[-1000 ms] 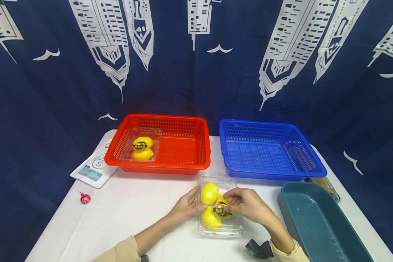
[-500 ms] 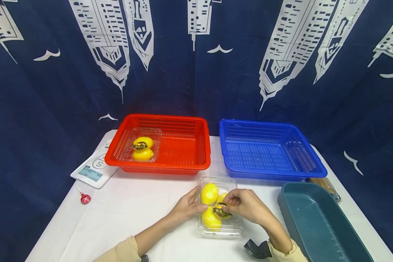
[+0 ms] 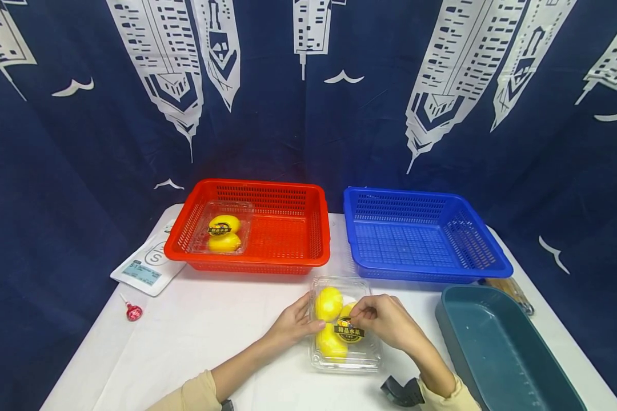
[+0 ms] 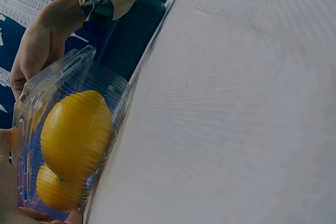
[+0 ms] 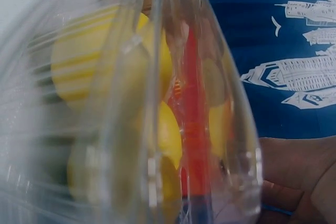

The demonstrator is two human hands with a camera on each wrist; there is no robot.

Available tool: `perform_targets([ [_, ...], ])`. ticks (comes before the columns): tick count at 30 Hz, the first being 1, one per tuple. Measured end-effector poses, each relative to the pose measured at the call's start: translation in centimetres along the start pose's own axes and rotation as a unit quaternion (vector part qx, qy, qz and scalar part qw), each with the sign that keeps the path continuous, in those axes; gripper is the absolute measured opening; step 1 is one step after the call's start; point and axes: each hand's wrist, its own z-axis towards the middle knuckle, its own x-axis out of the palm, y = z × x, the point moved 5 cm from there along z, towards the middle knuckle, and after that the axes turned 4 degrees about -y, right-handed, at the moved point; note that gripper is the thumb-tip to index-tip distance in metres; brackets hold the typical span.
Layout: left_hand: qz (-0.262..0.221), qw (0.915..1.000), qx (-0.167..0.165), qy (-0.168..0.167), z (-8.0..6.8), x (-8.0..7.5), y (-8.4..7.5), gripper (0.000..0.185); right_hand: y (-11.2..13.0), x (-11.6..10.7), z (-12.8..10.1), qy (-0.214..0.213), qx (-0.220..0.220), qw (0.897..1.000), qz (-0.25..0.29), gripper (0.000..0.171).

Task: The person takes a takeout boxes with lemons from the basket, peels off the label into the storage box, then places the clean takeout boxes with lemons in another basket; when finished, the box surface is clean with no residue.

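A clear plastic clamshell box (image 3: 347, 362) holding yellow lemons (image 3: 329, 303) lies on the white table in front of me. On its lid is a black and gold sticker (image 3: 349, 330). My left hand (image 3: 294, 323) grips the box's left side, thumb over the lid's edge. Over the lid, my right hand (image 3: 391, 321) has curled fingers, with thumb and fingertips at the sticker's upper edge; whether they pinch or press it is unclear. The left wrist view shows lemons (image 4: 77, 132) through the ribbed plastic. In the right wrist view the box (image 5: 131, 108) is blurred.
Behind stand a red basket (image 3: 252, 262), holding another clamshell of lemons (image 3: 224, 233), and a blue basket (image 3: 432, 274). A dark green tub (image 3: 509, 348) is at right. A white device with a screen (image 3: 144, 273) and a red lollipop (image 3: 133, 311) lie left.
My right thumb has shifted slightly up and off the sticker's right part, so more of its lettering shows. My left hand and the box have stayed in place.
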Motion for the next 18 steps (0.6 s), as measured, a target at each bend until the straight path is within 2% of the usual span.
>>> perform_targets([
  [18, -0.002, 1.0, -0.001, 0.003, 0.04, -0.05, 0.09, 0.09, -0.27, 0.0, 0.06, 0.013, 0.009, 0.999, 0.028, 0.004],
])
